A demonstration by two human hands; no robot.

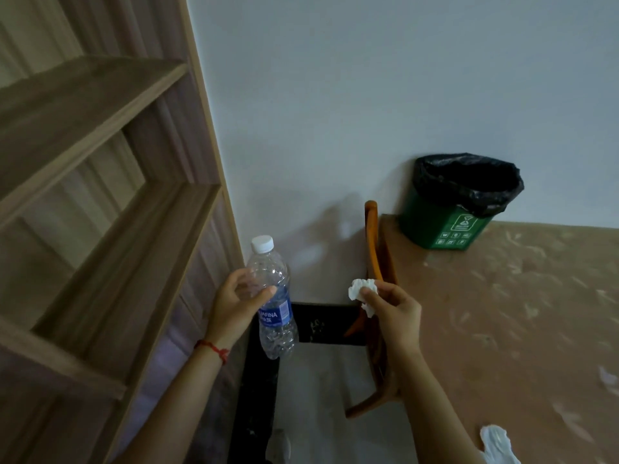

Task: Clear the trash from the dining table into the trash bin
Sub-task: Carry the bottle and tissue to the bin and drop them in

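My left hand [234, 304] grips an empty clear plastic water bottle [273, 296] with a white cap and a blue label, held upright over the floor left of the table. My right hand [393, 311] pinches a crumpled white tissue [360, 291] near the table's left edge. A small green trash bin [442, 226] lined with a black bag stands on the far left corner of the brown table [502, 313], against the wall, up and to the right of both hands. Another crumpled white tissue [497, 443] lies on the table at the bottom edge of the view.
A wooden shelf unit [100, 212] fills the left side. An orange wooden chair [373, 262] is tucked at the table's left edge, below my right hand. A white wall stands behind. The floor between shelf and table has a dark border.
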